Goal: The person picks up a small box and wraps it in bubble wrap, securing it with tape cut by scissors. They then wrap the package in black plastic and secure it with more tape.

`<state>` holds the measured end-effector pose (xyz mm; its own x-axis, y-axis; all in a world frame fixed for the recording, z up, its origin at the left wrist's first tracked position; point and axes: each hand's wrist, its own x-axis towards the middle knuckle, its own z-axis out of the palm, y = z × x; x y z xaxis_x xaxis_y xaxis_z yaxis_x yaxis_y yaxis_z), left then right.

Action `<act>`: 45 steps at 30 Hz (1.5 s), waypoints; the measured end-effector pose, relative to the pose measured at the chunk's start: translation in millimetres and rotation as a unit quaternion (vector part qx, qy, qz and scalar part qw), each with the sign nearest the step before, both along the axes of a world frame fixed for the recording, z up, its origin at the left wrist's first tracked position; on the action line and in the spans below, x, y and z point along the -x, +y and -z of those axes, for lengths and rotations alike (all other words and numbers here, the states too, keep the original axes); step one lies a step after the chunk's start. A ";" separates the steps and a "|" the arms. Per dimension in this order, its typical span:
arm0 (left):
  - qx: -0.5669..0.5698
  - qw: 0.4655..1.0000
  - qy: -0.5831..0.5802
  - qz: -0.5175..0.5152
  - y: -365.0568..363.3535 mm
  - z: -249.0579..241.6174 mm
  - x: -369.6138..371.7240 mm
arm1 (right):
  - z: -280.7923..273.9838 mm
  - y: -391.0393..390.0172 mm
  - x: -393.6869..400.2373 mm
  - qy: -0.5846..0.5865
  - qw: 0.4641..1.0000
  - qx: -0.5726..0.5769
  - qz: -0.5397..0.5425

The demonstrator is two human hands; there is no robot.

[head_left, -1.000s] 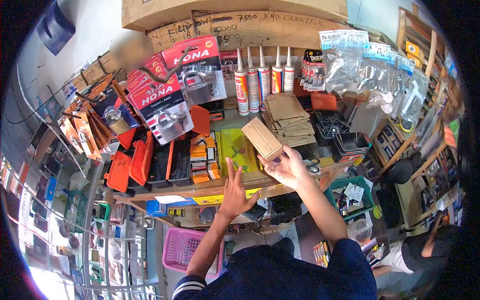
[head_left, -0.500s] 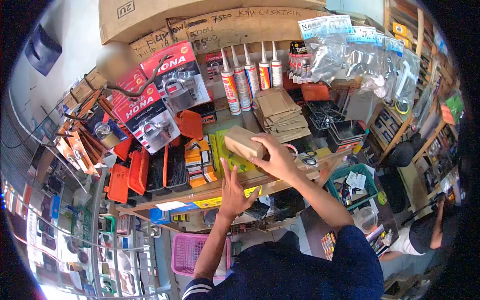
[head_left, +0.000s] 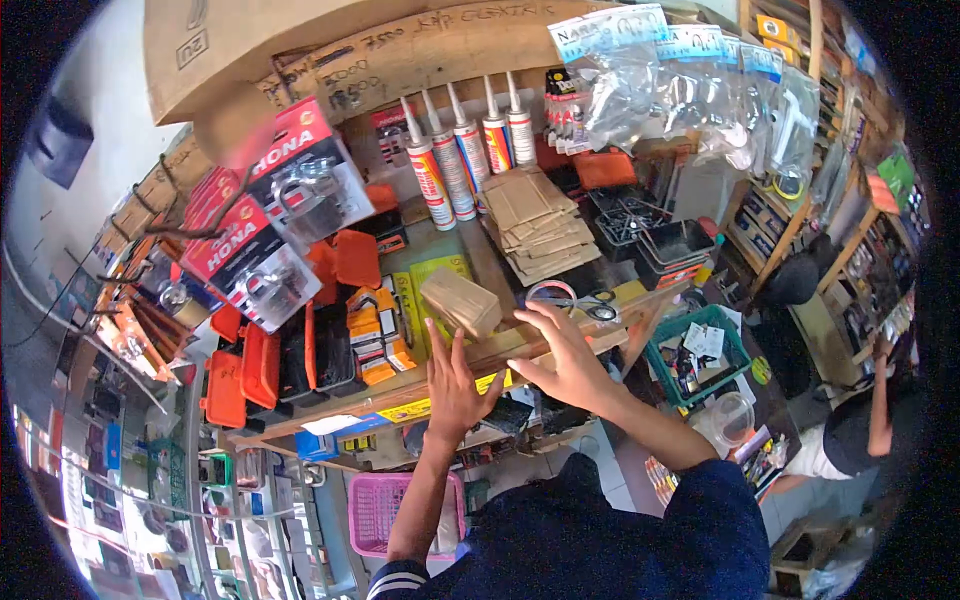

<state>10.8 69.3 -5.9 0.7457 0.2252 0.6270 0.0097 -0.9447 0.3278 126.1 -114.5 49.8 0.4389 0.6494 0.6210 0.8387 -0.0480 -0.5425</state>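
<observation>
Right now I have both hands open over the front of the wooden bench (head_left: 640, 305). My left hand (head_left: 457, 395) is raised with its fingers spread, fingertips by the near side of the small cardboard box (head_left: 460, 300); I cannot tell whether they touch it. My right hand (head_left: 570, 365) is open too, palm turned inward, fingers just beside the box's right end, gripping nothing. The box lies on its side on the yellow-green packet (head_left: 435, 272). Left of it I see orange-and-black small boxes (head_left: 378, 335); behind it to the right is the stack of brown cardboard pieces (head_left: 540, 225), with upright sealant tubes (head_left: 430, 180) beyond. Past my right fingertips lie a pale ring (head_left: 552, 285) and, farther right, dark-handled scissors (head_left: 600, 310).
</observation>
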 end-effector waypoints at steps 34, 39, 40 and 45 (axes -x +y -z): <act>0.268 0.924 0.210 0.174 -130.9 122.1 21.3 | 343.2 -105.7 -48.8 0.444 0.826 0.020 0.346; 0.305 0.853 0.409 0.110 -124.3 250.8 53.5 | 332.6 -83.7 -73.8 0.393 0.763 0.241 0.453; 0.282 0.849 0.436 0.101 -124.4 256.4 54.8 | 335.5 -83.4 -74.8 0.393 0.765 0.248 0.445; 0.347 0.842 0.410 0.045 -133.9 253.5 40.3 | 405.4 -96.8 -90.4 0.404 0.818 0.209 0.353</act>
<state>-29.5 -64.6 -259.4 0.8978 0.2441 -0.3665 0.4399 -0.5367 0.7201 216.5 -211.3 -355.6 0.9535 0.1383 -0.2677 -0.1019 -0.6879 -0.7186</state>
